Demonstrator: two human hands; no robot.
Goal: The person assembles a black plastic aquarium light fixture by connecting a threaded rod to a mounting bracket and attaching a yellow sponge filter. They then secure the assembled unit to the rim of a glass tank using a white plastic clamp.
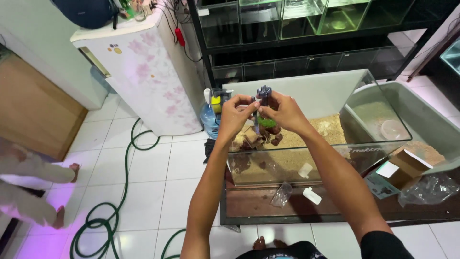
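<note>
Grey fitting (263, 92) pinched by both hands above sand-floored glass tank (306, 165).

Small dark grey plastic fitting (264, 92) with a knobbly, valve-like top, held upright in the air above the sandy end of a glass aquarium (306, 165). Thin stem runs down from it; a bit of green shows just below. Pinched between left hand (235, 115) and right hand (285, 111), fingertips meeting at its stem. Fine detail too small to tell.
</note>
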